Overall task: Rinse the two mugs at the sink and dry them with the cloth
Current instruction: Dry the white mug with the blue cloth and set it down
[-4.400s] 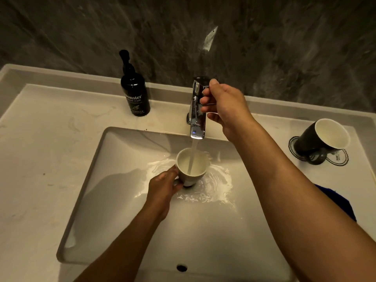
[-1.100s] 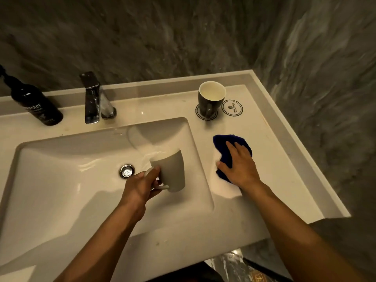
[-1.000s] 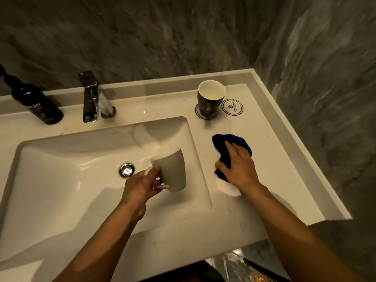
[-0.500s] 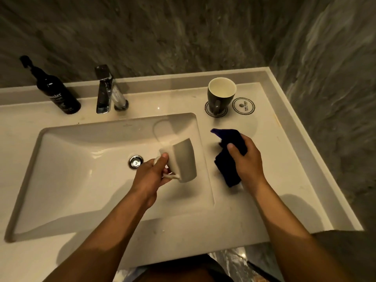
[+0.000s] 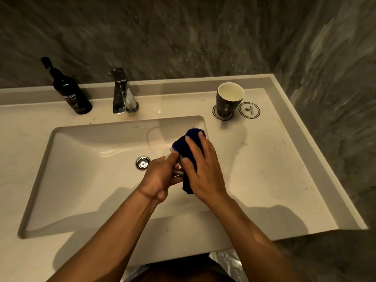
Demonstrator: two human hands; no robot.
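While left hand (image 5: 160,178) grips its handle, pale mug (image 5: 175,154) sits mostly wrapped in blue cloth (image 5: 190,148), right hand (image 5: 203,169) clasping cloth over it.

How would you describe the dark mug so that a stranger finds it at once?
Start at the sink and go to the counter's far right corner. The dark mug stands there upright on the left of two round coasters, with nobody touching it. Its outside is dark and its inside pale, unlike the pale mug held in the hands over the sink.
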